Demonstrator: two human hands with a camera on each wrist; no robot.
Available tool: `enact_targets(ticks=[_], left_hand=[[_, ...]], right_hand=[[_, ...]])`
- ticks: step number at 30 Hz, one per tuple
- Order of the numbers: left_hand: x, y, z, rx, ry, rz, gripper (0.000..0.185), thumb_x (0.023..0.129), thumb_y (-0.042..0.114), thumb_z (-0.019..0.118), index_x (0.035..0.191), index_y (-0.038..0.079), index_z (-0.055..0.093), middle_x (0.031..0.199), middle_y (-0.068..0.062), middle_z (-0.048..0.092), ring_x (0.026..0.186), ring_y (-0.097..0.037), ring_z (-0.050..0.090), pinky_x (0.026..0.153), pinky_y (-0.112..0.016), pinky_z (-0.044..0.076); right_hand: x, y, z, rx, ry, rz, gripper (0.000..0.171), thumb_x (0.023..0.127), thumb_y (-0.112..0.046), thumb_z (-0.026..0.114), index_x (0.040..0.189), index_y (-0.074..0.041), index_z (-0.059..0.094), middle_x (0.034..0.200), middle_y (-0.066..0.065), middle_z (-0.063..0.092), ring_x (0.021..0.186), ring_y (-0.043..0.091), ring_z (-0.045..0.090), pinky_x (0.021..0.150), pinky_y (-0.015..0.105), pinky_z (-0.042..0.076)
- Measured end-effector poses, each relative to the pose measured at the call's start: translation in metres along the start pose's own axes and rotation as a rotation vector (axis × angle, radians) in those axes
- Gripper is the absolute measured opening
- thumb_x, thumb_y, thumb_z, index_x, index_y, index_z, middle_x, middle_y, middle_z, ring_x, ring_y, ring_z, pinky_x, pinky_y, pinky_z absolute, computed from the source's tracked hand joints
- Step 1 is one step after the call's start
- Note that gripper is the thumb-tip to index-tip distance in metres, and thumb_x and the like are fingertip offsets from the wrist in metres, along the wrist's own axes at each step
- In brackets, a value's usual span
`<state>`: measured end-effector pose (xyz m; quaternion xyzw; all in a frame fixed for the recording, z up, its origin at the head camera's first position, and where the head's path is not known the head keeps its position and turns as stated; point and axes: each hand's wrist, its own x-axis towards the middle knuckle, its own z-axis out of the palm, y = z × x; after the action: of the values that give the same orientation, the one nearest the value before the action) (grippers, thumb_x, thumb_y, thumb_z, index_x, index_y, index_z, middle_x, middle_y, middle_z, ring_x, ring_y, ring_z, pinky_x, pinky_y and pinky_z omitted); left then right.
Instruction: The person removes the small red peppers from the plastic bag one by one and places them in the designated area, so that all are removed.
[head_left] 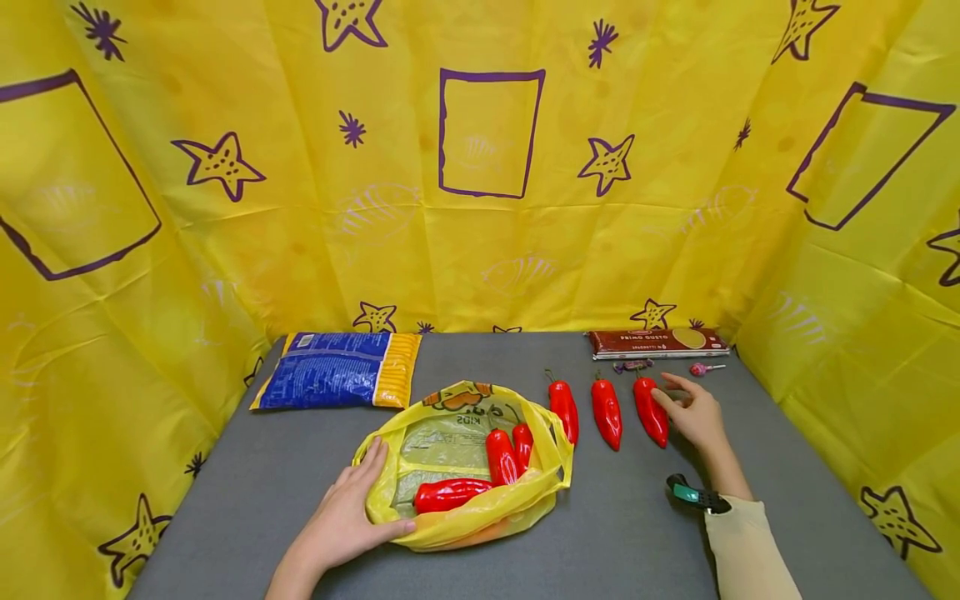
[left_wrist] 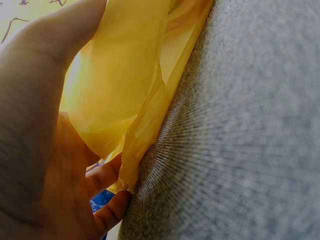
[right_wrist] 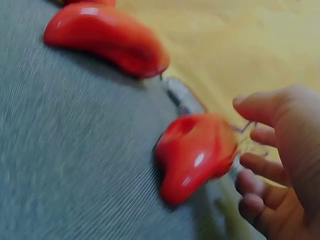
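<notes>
A yellow plastic bag (head_left: pixel 487 529) lies on the table with its mouth open upward. Inside it are three red peppers, one lying crosswise (head_left: pixel 450 495) and two (head_left: pixel 502 457) toward the right. My left hand (head_left: pixel 341 510) rests against the bag's left side, thumb along the front rim and fingers spread at the left edge. Three more red peppers lie in a row to the right: one beside the bag (head_left: pixel 564 408), a middle one (head_left: pixel 607 412) and the rightmost one (head_left: pixel 651 412). By the rightmost pepper, my right hand (head_left: pixel 696 414) has its fingers loosely bent, with a gap to the pepper in the right wrist view.
A blue and yellow packet (head_left: pixel 330 371) lies at the back left. A brown spaghetti pack (head_left: pixel 656 342) is at the back right, with a wrapped candy (head_left: pixel 633 365) and a lollipop (head_left: pixel 699 368) in front. Yellow patterned cloth (head_left: pixel 487 233) encloses the grey table (head_left: pixel 600 533).
</notes>
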<state>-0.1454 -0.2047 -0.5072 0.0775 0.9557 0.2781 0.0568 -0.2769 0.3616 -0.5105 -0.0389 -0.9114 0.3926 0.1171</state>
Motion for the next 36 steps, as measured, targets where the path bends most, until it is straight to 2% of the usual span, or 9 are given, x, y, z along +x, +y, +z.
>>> enact_targets(ticks=[3,8,13,18,21,24,26,36], left_hand=[[0.000,-0.001,0.000,0.001,0.002,0.003,0.134,0.071,0.083,0.078,0.170,0.012,0.023,0.178,-0.008,0.019,0.140,-0.035,0.045,0.112,-0.067,0.041],[0.001,-0.002,0.001,0.003,0.004,0.008,0.134,0.071,0.083,0.078,0.170,0.011,0.022,0.178,-0.008,0.018,0.141,-0.035,0.044,0.112,-0.067,0.041],[0.001,-0.002,0.000,0.002,0.002,0.009,0.133,0.072,0.082,0.078,0.170,0.011,0.023,0.178,-0.009,0.019,0.142,-0.036,0.044,0.113,-0.068,0.039],[0.000,-0.002,0.000,-0.002,0.001,0.013,0.133,0.072,0.082,0.078,0.170,0.011,0.023,0.178,-0.009,0.018,0.142,-0.036,0.043,0.113,-0.067,0.039],[0.000,-0.002,0.000,0.000,0.007,0.023,0.133,0.073,0.081,0.079,0.170,0.010,0.023,0.177,-0.010,0.019,0.142,-0.036,0.044,0.112,-0.067,0.039],[0.000,-0.001,0.002,-0.005,0.005,0.021,0.132,0.073,0.081,0.079,0.170,0.010,0.024,0.177,-0.010,0.020,0.142,-0.037,0.044,0.113,-0.068,0.039],[0.001,-0.001,0.003,-0.008,-0.001,0.022,0.133,0.073,0.081,0.079,0.170,0.010,0.023,0.177,-0.010,0.019,0.143,-0.037,0.043,0.114,-0.068,0.038],[0.000,-0.003,-0.001,0.007,0.006,0.058,0.130,0.075,0.079,0.079,0.169,0.008,0.023,0.177,-0.011,0.019,0.144,-0.041,0.042,0.113,-0.070,0.037]], right_hand=[[-0.001,-0.013,-0.006,0.000,0.038,-0.042,0.057,0.103,-0.038,0.070,0.146,-0.002,0.061,0.132,0.029,0.066,0.068,0.007,0.056,0.055,0.025,0.046],[-0.003,-0.040,-0.012,0.020,0.064,-0.153,0.052,0.102,-0.034,0.073,0.145,-0.006,0.063,0.129,0.025,0.068,0.069,0.008,0.058,0.055,0.025,0.047],[-0.009,-0.067,-0.016,0.057,0.044,-0.239,0.050,0.101,-0.028,0.074,0.146,-0.008,0.063,0.128,0.022,0.067,0.072,0.007,0.062,0.057,0.024,0.050],[-0.018,-0.091,-0.020,0.116,0.012,-0.292,0.047,0.100,-0.019,0.076,0.144,-0.008,0.064,0.125,0.020,0.067,0.071,0.010,0.064,0.054,0.024,0.048],[-0.021,-0.100,-0.020,0.153,0.006,-0.335,0.045,0.098,-0.012,0.077,0.142,-0.007,0.066,0.120,0.010,0.067,0.067,0.014,0.064,0.051,0.024,0.045],[-0.023,-0.105,-0.018,0.169,0.006,-0.368,0.044,0.096,-0.008,0.078,0.139,-0.007,0.068,0.117,-0.003,0.064,0.065,0.013,0.062,0.050,0.024,0.044],[-0.023,-0.107,-0.014,0.172,0.002,-0.385,0.045,0.096,-0.006,0.079,0.139,-0.007,0.068,0.116,-0.006,0.063,0.065,0.011,0.061,0.050,0.023,0.044],[-0.025,-0.120,0.021,0.224,-0.131,-0.463,0.043,0.096,-0.006,0.078,0.138,-0.009,0.069,0.123,0.015,0.069,0.067,0.013,0.059,0.054,0.025,0.046]])
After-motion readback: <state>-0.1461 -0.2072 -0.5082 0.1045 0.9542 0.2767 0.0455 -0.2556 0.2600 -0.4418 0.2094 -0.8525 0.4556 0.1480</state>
